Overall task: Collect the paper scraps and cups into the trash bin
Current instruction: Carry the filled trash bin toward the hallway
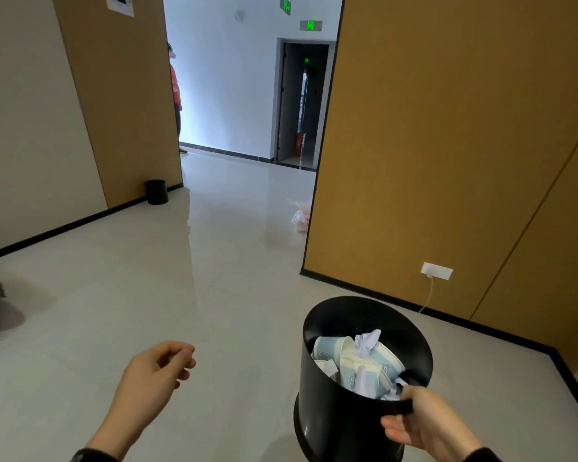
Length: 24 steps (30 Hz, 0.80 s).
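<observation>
A round black trash bin (pixel 331 395) hangs low at the right, tilted towards me. Inside lie several pale blue paper cups (pixel 364 361) and crumpled white paper scraps (pixel 367 341). My right hand (pixel 421 421) grips the bin's near rim, thumb inside and fingers outside. My left hand (pixel 154 371) hovers over the floor to the bin's left, fingers loosely curled, holding nothing.
A second small black bin (pixel 156 191) stands by the left wall corner. A white plastic bag (pixel 300 215) lies on the floor beside the brown panel wall (pixel 447 145). A person in red (pixel 176 91) stands in the corridor beyond. A wall socket (pixel 436 270) with a cable sits low on the right.
</observation>
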Each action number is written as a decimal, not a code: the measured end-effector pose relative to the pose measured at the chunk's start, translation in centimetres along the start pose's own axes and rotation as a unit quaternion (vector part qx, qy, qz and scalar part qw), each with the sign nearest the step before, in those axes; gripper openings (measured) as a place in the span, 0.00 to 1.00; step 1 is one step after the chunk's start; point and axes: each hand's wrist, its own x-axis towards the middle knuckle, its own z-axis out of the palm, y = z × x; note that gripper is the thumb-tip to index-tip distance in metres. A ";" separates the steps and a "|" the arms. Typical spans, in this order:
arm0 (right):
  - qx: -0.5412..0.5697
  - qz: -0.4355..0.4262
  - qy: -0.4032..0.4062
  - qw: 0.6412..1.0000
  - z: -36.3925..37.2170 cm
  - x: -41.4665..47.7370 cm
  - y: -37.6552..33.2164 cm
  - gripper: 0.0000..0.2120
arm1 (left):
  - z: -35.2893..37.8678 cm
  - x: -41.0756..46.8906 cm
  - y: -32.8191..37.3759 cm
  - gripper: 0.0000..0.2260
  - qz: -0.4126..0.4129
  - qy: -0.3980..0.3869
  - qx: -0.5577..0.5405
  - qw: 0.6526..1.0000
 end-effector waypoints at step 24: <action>-0.050 0.024 -0.121 0.991 25.3 50.3 -52.4 0.09 | 19.0 67.2 11.0 0.07 0.009 0.081 0.019 0.997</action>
